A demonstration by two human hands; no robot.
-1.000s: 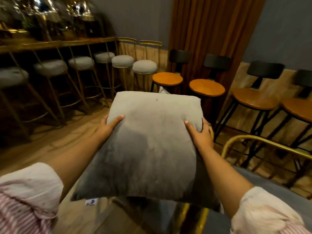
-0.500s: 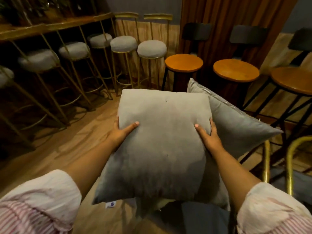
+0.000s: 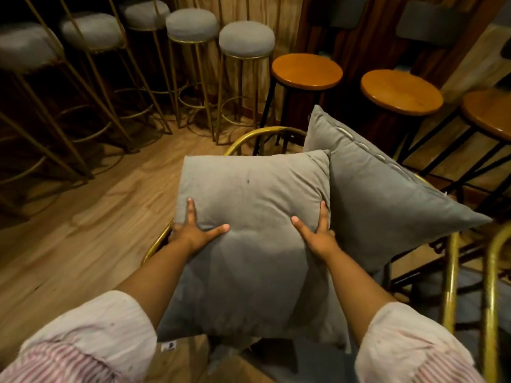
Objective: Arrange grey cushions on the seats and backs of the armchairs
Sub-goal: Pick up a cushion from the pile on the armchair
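I hold a square grey cushion (image 3: 254, 233) flat in front of me, over a gold-framed armchair (image 3: 257, 134) whose curved rail shows behind it and at its left edge. My left hand (image 3: 193, 230) grips the cushion's left side, thumb spread on top. My right hand (image 3: 318, 233) grips its right side the same way. A second grey cushion (image 3: 381, 194) with a stitched stripe leans tilted just to the right, touching the held one. The armchair's seat is mostly hidden under the cushions.
Several gold-legged bar stools with grey padded seats (image 3: 246, 38) stand along the back left. Round wooden stools on black legs (image 3: 307, 70) line the back right. Another gold chair frame (image 3: 489, 286) rises at the right edge. Wooden floor (image 3: 83, 230) lies to the left.
My view has tilted down and closer. The held cushion has dropped lower over the armchair, whose gold rail has come into sight, and more of the second cushion shows.
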